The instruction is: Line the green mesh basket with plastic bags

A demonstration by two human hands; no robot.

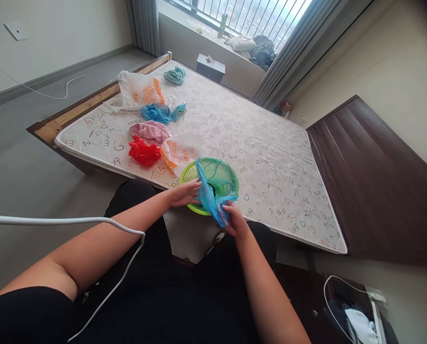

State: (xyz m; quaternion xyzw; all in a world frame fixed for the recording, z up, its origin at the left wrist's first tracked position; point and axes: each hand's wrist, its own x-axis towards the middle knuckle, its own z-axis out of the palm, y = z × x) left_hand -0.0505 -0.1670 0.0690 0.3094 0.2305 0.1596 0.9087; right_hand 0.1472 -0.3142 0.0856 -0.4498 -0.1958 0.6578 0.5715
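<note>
A green plastic basket (pixel 185 175) stands at the near edge of the mattress, with a thin blue plastic bag (pixel 207 195) lying inside and draped over its near rim. At the basket's left side is my left hand (pixel 185 193), fingers stretched out and apart against the rim and the bag's edge. My right hand (pixel 238 221) pinches a bunched edge of the blue bag at the near right, just outside the rim. Something dark shows through the bag's opening, too small to name.
On the mattress (pixel 271 167) lie a red plastic bag (pixel 144 152), a pink cloth (pixel 151 132), another blue bag (pixel 158 113), white-and-orange plastic bags (pixel 140 90) and a teal cloth (pixel 175 75). A white cable (pixel 127 227) crosses over my left arm. A dark headboard (pixel 378 191) rises at right.
</note>
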